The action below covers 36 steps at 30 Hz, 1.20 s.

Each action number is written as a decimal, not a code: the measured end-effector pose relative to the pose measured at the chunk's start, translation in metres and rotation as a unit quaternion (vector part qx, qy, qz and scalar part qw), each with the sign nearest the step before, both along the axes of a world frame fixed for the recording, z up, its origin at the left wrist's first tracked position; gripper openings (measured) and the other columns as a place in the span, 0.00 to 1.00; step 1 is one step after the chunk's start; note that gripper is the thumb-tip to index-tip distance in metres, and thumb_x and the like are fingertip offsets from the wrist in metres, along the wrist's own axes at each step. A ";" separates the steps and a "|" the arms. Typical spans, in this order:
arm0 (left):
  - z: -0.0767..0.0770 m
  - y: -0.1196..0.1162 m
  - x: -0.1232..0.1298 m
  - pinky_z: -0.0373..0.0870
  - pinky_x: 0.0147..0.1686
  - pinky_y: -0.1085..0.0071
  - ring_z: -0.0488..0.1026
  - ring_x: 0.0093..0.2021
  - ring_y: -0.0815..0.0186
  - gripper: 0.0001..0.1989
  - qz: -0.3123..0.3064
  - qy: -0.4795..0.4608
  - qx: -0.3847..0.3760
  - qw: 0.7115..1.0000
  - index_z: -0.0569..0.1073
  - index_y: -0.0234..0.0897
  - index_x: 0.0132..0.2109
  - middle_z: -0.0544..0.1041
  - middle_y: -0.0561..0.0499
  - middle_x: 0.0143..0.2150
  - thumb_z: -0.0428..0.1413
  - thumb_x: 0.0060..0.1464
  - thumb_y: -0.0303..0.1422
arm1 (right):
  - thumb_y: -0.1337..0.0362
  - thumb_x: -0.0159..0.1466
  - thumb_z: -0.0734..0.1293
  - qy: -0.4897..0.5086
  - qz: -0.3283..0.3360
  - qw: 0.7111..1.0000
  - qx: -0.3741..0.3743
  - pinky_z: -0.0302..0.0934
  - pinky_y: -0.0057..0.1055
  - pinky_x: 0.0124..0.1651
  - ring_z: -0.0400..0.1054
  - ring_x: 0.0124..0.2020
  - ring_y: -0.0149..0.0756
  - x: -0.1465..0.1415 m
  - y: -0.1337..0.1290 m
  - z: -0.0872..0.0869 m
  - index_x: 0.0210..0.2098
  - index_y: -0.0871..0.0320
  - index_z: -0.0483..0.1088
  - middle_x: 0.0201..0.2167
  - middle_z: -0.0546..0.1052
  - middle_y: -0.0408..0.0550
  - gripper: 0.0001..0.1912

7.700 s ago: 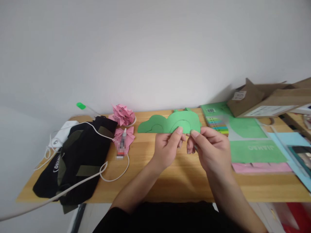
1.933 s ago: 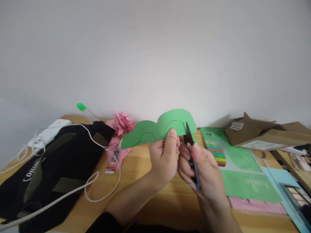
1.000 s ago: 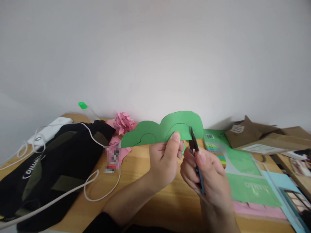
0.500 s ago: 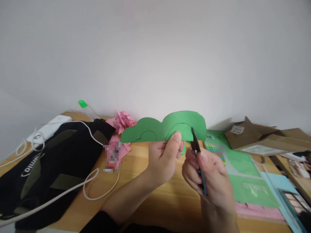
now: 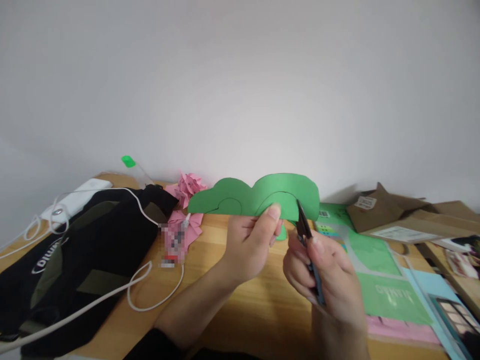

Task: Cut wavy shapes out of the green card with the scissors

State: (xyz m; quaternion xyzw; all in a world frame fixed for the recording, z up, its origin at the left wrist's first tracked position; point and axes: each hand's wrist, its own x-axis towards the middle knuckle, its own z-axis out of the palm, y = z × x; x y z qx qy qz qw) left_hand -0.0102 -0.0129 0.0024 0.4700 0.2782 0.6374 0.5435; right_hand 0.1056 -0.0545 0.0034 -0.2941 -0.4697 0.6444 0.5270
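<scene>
A green paper piece (image 5: 288, 182) with a wavy, rounded upper edge and a straight lower edge is held up above the table. Dark curved lines are drawn on it. My left hand (image 5: 251, 245) pinches its lower edge between thumb and fingers. In my right hand (image 5: 326, 270) are dark scissors (image 5: 304, 227), their blades at the paper near the right end of the drawn arc. The blades look nearly closed, and my fingers cover most of the handles.
On the wooden table (image 5: 258, 310), a black cloth bag (image 5: 93, 240) and white cables lie left. Pink folded paper (image 5: 189, 187) stands behind. Green packets (image 5: 390, 297), a brown paper bag (image 5: 408, 215) and a palette (image 5: 453, 312) lie right. The wall (image 5: 240, 90) rises behind.
The left end of the paper has lifted slightly. My right hand and the scissors have shifted a little to the right and down, with the blades still at the paper.
</scene>
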 end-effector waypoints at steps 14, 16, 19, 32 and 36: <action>0.002 0.000 -0.002 0.54 0.20 0.74 0.56 0.18 0.74 0.24 -0.003 0.062 0.006 0.998 0.60 0.37 0.18 0.56 0.57 0.15 0.50 0.61 0.40 | 0.52 0.68 0.60 -0.012 -0.029 1.000 -0.002 0.35 0.19 0.12 0.38 0.12 0.20 0.001 0.000 0.000 0.25 0.56 0.59 0.14 0.51 0.32 0.19; 0.003 0.000 -0.002 0.55 0.20 0.74 0.56 0.18 0.73 0.24 -0.008 0.062 0.003 0.998 0.60 0.37 0.17 0.57 0.57 0.15 0.50 0.60 0.40 | 0.52 0.68 0.60 -0.012 -0.030 0.999 0.004 0.36 0.19 0.12 0.38 0.12 0.20 0.001 0.000 0.000 0.25 0.56 0.59 0.14 0.51 0.32 0.19; 0.004 0.000 -0.002 0.54 0.20 0.74 0.55 0.18 0.74 0.24 -0.014 0.061 -0.008 0.998 0.60 0.37 0.17 0.56 0.57 0.15 0.51 0.60 0.40 | 0.54 0.69 0.59 -0.007 -0.025 1.000 0.015 0.36 0.19 0.12 0.38 0.11 0.20 0.001 0.000 -0.001 0.25 0.56 0.59 0.14 0.51 0.32 0.19; 0.004 0.003 -0.008 0.53 0.20 0.73 0.53 0.18 0.74 0.25 -0.075 0.040 -0.036 0.996 0.60 0.36 0.17 0.55 0.57 0.15 0.52 0.58 0.43 | 0.53 0.69 0.59 -0.026 0.002 0.999 0.021 0.36 0.19 0.13 0.39 0.12 0.20 0.011 0.001 0.000 0.25 0.56 0.59 0.14 0.50 0.32 0.19; 0.007 0.005 -0.010 0.51 0.19 0.73 0.52 0.17 0.74 0.25 -0.099 0.043 -0.012 0.994 0.58 0.37 0.17 0.53 0.58 0.14 0.52 0.58 0.41 | 0.54 0.69 0.59 -0.026 0.007 0.999 0.022 0.36 0.19 0.13 0.39 0.12 0.20 0.014 0.000 -0.001 0.26 0.56 0.60 0.14 0.50 0.32 0.18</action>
